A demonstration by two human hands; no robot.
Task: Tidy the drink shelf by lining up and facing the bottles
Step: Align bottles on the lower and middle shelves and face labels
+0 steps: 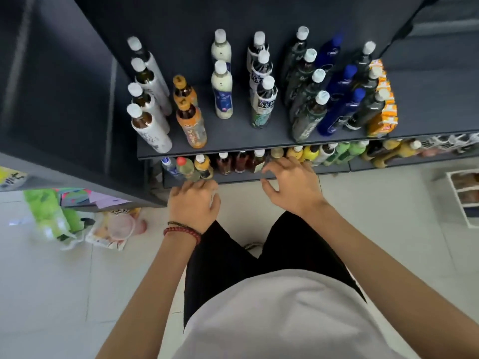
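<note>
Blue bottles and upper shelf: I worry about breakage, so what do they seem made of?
Blue bottles: glossy, with bright highlights; glass or plastic, cannot tell which. Upper shelf: matte dark grey, thin-edged, likely painted metal.

Pale top, black bottoms, beads at one wrist.

The person wore a loose, pale grey-white T-shirt (272, 320) and black bottoms (233, 260), and both forearms were bare. Just behind the left hand (193, 203), the wrist carried a red bead bracelet (181, 232) of round, dark beads, with a thinner dark band (178, 224) beside it. A sliver of a light shoe (252, 246) showed between the legs.
</note>
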